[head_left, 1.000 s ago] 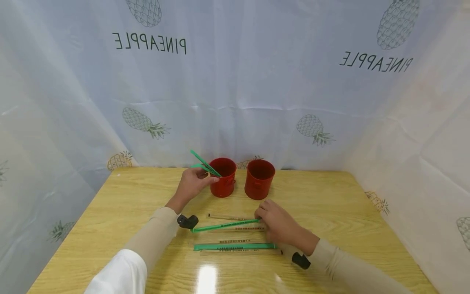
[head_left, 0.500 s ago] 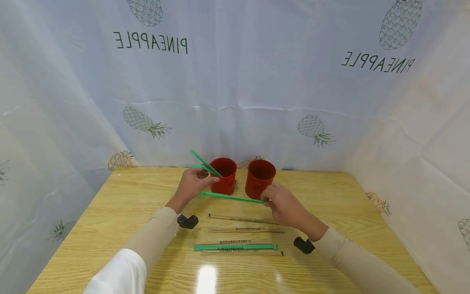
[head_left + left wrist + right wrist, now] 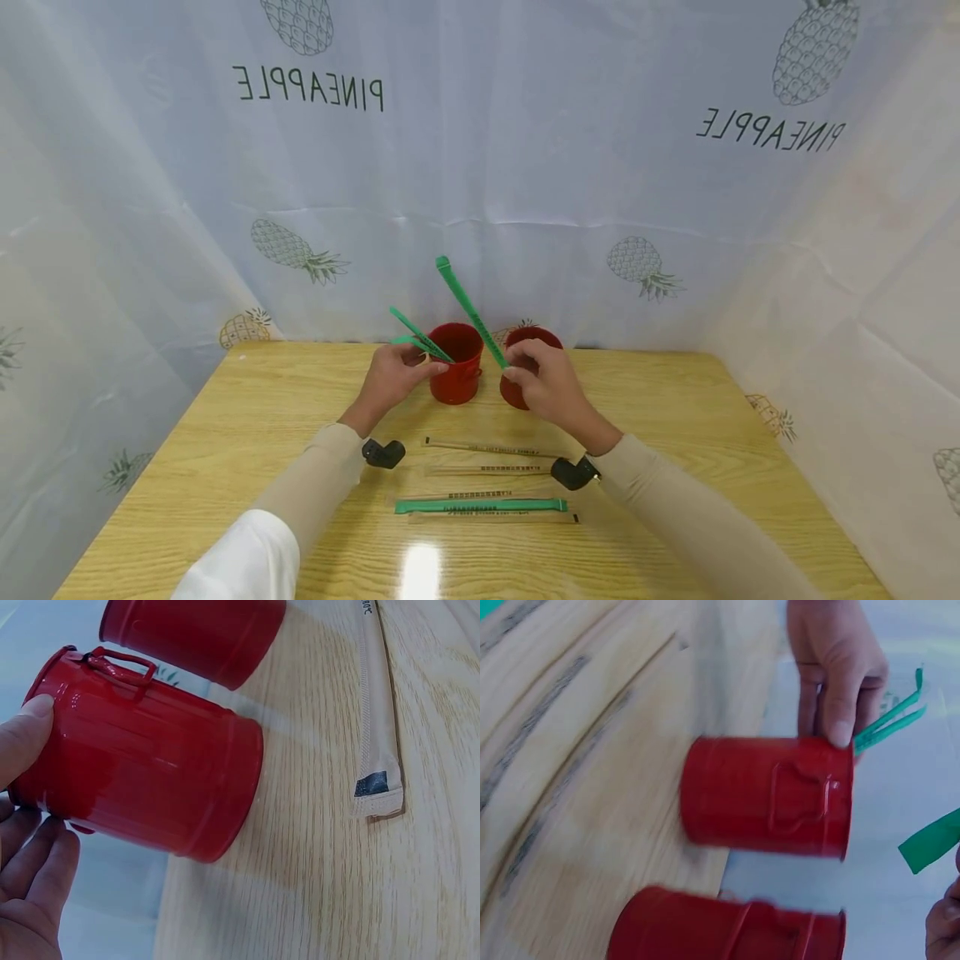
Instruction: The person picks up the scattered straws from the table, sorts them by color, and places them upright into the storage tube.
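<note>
My left hand grips the rim of the left red bucket, thumb on the near outer wall. Two green-wrapped straws lean out of that bucket to the left. Between thumb and fingers my right hand pinches the lower end of another green-wrapped straw, raised in the air and slanting up to the left. It is in front of the right red bucket, whose opening the hand partly covers. In the left wrist view, the thumb touches the bucket near its rim; a small handle shows on its side.
Several brown-wrapped straws lie crosswise on the wooden table, with one green-wrapped straw among them. A pineapple-print curtain hangs behind the table and at both sides.
My right hand has lifted a green-wrapped straw off the table, moved it up towards the buckets, and tilted it from level to steep. The left hand stays on its bucket.
</note>
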Demonstrator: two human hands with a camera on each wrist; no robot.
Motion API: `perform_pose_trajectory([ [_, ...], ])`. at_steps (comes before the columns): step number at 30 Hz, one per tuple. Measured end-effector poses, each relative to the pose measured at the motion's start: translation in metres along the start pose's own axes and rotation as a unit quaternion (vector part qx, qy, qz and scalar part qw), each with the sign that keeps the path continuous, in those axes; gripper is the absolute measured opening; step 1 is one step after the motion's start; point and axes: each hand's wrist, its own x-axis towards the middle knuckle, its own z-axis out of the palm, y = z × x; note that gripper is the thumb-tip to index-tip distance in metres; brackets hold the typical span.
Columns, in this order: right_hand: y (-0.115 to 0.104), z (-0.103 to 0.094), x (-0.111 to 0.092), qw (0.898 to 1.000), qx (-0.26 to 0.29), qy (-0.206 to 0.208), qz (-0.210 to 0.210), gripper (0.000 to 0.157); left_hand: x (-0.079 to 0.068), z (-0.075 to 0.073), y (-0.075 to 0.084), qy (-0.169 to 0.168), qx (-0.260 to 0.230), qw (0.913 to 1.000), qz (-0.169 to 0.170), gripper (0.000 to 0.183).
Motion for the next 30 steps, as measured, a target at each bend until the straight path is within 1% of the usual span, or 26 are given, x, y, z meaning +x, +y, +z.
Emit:
perform_pose_trajectory([
  [3, -0.006, 0.011, 0.013, 0.999, 0.038, 0.010, 0.006, 0.006, 0.000, -0.001, 0.000, 0.001, 0.000, 1.0000, 0.005, 0.036],
  [5, -0.010, 0.018, 0.022, 0.998, 0.057, 0.006, 0.015, 0.003, 0.000, -0.001, -0.001, 0.003, 0.000, 1.0000, 0.009, 0.037],
  [10, -0.013, 0.034, 0.041, 0.997, 0.063, -0.005, 0.032, 0.003, 0.002, 0.000, -0.003, 0.006, -0.003, 0.9998, 0.018, 0.038],
  [14, -0.009, 0.046, 0.052, 0.998, 0.046, -0.019, 0.045, 0.004, 0.003, 0.000, -0.003, 0.005, -0.011, 0.9997, 0.019, 0.042],
  [19, -0.001, 0.058, 0.058, 0.997, 0.015, -0.036, 0.063, 0.004, 0.003, -0.001, -0.002, 0.003, -0.019, 0.9998, 0.011, 0.045],
  [23, 0.004, 0.063, 0.059, 0.997, 0.001, -0.043, 0.071, 0.004, 0.003, -0.001, -0.001, 0.000, -0.028, 0.9996, 0.007, 0.045],
  [30, 0.008, 0.069, 0.057, 0.995, -0.018, -0.072, 0.068, 0.006, 0.003, 0.000, -0.001, -0.002, -0.032, 0.9995, -0.003, 0.048],
])
